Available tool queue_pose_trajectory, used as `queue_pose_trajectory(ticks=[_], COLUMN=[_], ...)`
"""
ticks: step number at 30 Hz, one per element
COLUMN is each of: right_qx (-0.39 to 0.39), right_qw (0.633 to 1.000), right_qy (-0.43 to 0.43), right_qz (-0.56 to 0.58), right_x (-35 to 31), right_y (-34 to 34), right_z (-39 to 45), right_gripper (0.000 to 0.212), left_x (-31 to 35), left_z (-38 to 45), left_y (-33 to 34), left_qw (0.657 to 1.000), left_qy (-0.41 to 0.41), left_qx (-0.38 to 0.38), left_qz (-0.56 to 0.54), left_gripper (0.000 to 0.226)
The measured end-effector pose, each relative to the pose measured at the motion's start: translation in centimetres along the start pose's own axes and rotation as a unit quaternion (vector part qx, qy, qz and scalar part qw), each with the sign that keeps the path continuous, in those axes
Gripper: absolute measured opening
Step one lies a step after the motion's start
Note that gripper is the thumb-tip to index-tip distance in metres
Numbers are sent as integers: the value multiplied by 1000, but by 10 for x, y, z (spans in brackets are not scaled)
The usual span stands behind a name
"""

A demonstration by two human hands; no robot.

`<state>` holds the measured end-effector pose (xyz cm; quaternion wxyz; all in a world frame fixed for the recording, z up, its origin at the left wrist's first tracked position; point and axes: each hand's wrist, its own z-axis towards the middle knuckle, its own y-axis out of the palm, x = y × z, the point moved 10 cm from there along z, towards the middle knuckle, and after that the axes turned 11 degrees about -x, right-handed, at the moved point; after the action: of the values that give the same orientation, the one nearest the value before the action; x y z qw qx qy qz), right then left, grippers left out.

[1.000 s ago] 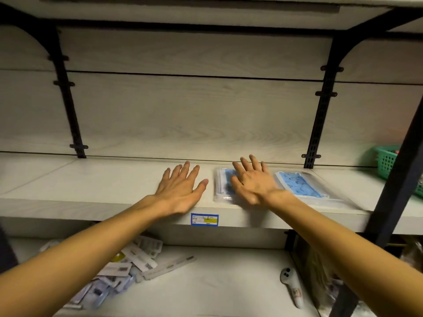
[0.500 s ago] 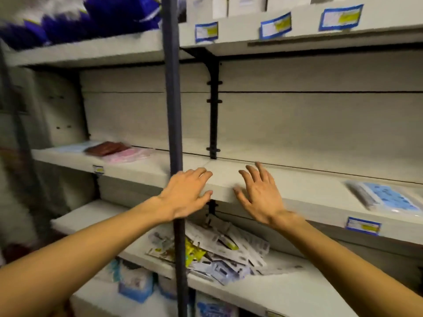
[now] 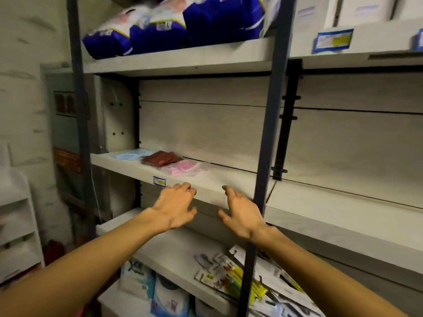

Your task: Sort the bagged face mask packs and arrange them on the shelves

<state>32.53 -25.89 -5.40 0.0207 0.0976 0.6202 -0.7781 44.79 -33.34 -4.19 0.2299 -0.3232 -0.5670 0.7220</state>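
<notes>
Three bagged mask packs lie in a row at the left end of the middle shelf (image 3: 229, 179): a light blue pack (image 3: 128, 154), a dark red pack (image 3: 161, 158) and a pink pack (image 3: 185, 168). My left hand (image 3: 176, 205) hovers in front of the shelf's front edge, below the pink pack, with loosely bent fingers and nothing in it. My right hand (image 3: 240, 212) hangs beside it, a little to the right, also holding nothing. Neither hand touches a pack.
A dark upright post (image 3: 265, 138) stands just right of my right hand. Blue and white bags (image 3: 174, 24) fill the top shelf. Flat carded items (image 3: 229, 273) lie heaped on the lower shelf, boxed goods (image 3: 158, 291) below. A white rack (image 3: 16, 216) stands at the left.
My view has swung left, from the blue packs on the right bay to the left bay. Both hands left the shelf top and moved left with fingers now bent.
</notes>
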Motion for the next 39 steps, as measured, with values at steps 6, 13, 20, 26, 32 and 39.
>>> queue_pose_trajectory(ticks=[6,13,20,26,32,39], right_qx=[3,-68,-128,-146,-89,1], right_qw=[994,851,553,599,734,801], right_qy=[93,218,245,276,309,260], right_qz=[50,474,786,737,599,539], right_x=[7,36,26,42,58,69], right_y=[7,49,81,104,99,74], right_z=[102,204,259,286,299,287], right_gripper=[56,46,38,34,29,21], left_x=[-75,-162,-188,-213,-217,-243], left_z=[59,146,208,234,247,274], left_y=[24,58,89,87,90,95], left_qw=[998,968,981,965,912,828], left_qy=[-18,-85,-18,54,139,124], left_qx=[30,-6,-45,29,25,22], left_qz=[-59,-235,-187,-255,-386,-547], left_gripper=[57,70,59,38,25,13])
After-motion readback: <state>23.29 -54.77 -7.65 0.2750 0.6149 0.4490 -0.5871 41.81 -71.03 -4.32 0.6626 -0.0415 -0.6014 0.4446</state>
